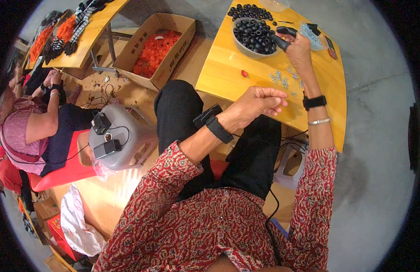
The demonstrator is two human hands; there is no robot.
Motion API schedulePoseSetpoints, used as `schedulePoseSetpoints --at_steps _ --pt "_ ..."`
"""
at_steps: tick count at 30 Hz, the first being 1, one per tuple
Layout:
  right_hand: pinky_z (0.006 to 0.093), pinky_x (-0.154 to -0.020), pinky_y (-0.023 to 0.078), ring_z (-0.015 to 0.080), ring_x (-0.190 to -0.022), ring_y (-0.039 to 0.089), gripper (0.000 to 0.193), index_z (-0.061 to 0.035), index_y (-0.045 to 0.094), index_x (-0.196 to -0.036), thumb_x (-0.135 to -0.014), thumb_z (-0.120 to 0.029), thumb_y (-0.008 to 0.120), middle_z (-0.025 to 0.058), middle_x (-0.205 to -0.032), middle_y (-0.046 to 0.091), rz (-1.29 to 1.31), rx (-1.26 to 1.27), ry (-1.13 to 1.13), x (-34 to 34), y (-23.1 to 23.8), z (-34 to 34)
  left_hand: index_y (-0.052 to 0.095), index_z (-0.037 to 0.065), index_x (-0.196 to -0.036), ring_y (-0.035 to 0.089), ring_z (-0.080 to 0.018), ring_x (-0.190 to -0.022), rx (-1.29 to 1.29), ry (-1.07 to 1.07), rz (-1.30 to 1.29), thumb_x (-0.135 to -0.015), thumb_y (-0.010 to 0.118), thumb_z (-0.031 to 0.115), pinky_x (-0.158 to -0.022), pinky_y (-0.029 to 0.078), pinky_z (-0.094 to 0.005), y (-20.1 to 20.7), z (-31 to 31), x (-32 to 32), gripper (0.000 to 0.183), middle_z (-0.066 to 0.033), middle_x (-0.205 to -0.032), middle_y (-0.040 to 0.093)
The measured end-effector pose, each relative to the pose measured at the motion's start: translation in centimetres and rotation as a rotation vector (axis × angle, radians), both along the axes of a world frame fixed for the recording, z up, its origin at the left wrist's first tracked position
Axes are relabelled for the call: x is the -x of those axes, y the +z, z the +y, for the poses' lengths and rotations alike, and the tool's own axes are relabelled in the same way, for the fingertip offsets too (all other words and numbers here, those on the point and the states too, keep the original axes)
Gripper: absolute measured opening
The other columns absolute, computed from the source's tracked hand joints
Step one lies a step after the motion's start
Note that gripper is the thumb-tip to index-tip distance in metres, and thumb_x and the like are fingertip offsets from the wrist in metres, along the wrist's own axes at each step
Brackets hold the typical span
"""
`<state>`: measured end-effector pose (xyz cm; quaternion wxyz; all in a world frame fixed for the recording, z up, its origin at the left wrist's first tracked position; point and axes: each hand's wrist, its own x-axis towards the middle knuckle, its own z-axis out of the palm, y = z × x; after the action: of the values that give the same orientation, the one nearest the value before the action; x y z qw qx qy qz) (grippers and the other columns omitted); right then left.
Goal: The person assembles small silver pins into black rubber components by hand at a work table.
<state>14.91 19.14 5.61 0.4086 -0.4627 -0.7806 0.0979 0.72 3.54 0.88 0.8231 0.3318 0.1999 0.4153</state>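
Observation:
At the table's near edge my left hand (257, 105) is held in front of my lap, its fingers bent and drawn together with the thumb; anything between them is too small to make out. My right hand (300, 51) is closed round a tool with two black handles (280, 42), like pliers, beside the bowl's right rim. A clear plastic bowl (237, 44) holds many black round pieces (255, 35) with holes. Small silvery metal pieces (285, 83) lie scattered below my right hand. A small red piece (244, 73) rests left of them.
The yellow table (219, 72) also bears loose black pieces (248, 12) and a bag of pale blue small pieces (312, 38). A cardboard box (162, 75) of orange bits stands on the floor. Left of me are a grey stool (124, 140) with devices and cables, and a seated person (31, 122).

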Motion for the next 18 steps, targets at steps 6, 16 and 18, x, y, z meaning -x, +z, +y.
schedulePoseSetpoints --at_steps 6,16,18 --pt "0.0179 -0.060 0.044 0.0079 -0.076 0.059 0.022 0.0039 0.059 -0.106 -0.085 -0.003 0.057 0.0086 -0.098 0.066 0.705 0.624 0.171 -2.7 1.9 -6.9 0.050 -0.001 -0.121 0.060 -0.0142 -0.086 0.029 0.126 -0.039 -0.091 0.050 0.005 -0.079 0.050 -0.0265 0.2 0.1 0.2 0.030 -0.0105 -0.102 0.062" --pt "0.0190 -0.061 0.042 0.0082 -0.072 0.055 0.029 0.0036 0.059 -0.105 -0.080 -0.009 0.066 0.0085 -0.100 0.064 0.744 0.717 0.278 -5.2 0.6 -13.5 0.041 0.001 -0.132 0.058 -0.0148 -0.091 -0.092 0.121 -0.078 -0.094 0.044 0.004 -0.083 0.050 -0.0253 0.2 -0.2 -0.9 0.038 -0.0129 -0.108 0.059" --pt "0.0185 -0.060 0.042 0.0077 -0.072 0.055 0.028 0.0028 0.060 -0.105 -0.080 -0.009 0.066 0.0076 -0.098 0.064 0.757 0.726 0.270 -5.3 0.3 -14.1 0.045 0.001 -0.129 0.058 -0.0138 -0.091 -0.109 0.092 -0.081 -0.093 0.046 0.004 -0.082 0.050 -0.0246 0.4 -0.4 -1.1 0.036 -0.0119 -0.111 0.059"
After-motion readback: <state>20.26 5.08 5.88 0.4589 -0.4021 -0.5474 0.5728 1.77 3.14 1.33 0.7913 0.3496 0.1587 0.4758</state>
